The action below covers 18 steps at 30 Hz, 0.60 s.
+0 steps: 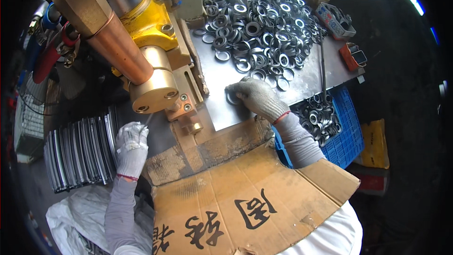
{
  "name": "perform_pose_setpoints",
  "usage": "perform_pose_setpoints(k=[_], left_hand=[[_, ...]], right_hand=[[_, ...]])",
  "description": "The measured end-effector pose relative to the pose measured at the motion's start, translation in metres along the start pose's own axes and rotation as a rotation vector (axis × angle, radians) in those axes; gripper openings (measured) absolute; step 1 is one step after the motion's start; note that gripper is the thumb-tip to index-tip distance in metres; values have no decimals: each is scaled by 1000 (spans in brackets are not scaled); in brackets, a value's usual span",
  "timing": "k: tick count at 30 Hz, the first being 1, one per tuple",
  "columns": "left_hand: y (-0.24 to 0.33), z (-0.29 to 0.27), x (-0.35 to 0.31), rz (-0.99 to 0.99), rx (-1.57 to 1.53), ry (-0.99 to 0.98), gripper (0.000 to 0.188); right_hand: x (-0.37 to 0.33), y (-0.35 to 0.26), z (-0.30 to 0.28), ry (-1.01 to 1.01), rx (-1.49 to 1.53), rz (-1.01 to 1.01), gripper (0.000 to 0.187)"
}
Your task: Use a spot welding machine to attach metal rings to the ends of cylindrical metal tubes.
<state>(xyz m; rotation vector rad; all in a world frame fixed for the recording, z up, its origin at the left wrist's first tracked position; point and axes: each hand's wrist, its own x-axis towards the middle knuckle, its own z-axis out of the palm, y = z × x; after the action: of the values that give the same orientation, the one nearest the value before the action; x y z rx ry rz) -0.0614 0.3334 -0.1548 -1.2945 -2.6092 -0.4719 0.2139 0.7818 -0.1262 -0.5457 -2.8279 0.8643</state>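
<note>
My right hand, in a grey knit glove, is closed on a dark metal ring at the near edge of the bright metal tabletop. Beyond it spreads a large heap of loose metal rings. On the left, my gloved left hand has its fingers drawn together, pointing toward the machine. A thin light sliver shows by its fingertips; I cannot make out what it is. Right beside that hand stands a row of curved metal strips. Between my hands is the machine's copper electrode block.
A thick copper and brass machine head with a yellow clamp overhangs the left side. Cardboard covers my lap. A blue crate with more rings stands at right, below small boxes and a red container.
</note>
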Motion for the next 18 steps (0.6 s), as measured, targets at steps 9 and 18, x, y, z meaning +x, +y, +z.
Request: perform_pose_setpoints(k=[9,18], left_hand=[[39,-63,27,-605,-1113,-170,52],[66,-98,47,-127,-515,-362,67]], right_hand=[[-7,-36,-20,-4,-108,-104,49],[-8,-47,-28,-60,-170,-168,70]])
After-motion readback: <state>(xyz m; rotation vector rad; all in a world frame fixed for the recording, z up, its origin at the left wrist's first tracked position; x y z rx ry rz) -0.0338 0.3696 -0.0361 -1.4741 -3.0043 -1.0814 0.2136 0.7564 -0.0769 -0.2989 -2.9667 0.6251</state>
